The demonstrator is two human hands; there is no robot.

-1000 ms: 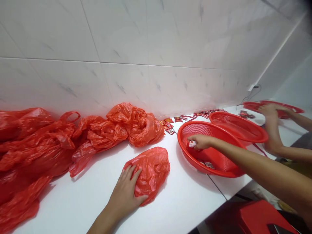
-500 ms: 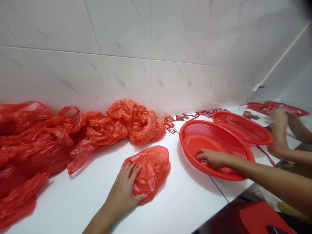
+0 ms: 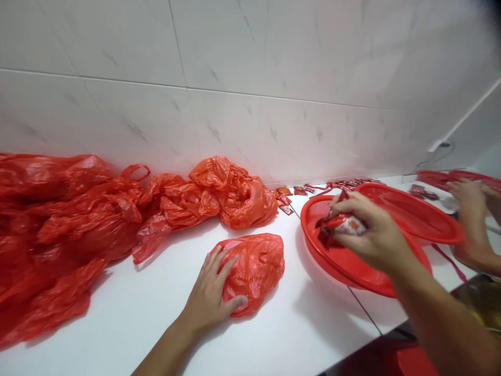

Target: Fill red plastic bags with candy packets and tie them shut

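The right hand (image 3: 378,232) has just come up from inside the round red plastic mesh basket (image 3: 354,277) and now hangs over it, its fingers curled and closed with the thumb on a crumpled red-and-white packet (image 3: 344,224); that packet sits in the hand's grip, lifted clear of the basket floor, its torn red edge showing beyond the fingertips; the left hand (image 3: 209,295) stays spread and open, pressing down on a balled red plastic bag (image 3: 254,274) without gripping it, on the white counter top (image 3: 97,326); a long heap of crumpled red plastic carrier bags (image 3: 66,209) lies beyond, against the pale marble-patterned wall tiles (image 3: 235,104); small red sachets (image 3: 285,201) are strewn along the foot of the wall; a second red mesh basket (image 3: 415,214) overlaps the first one's rim; further right, another person's hand (image 3: 469,216) works near a third red basket (image 3: 434,179), though what it holds I cannot tell.
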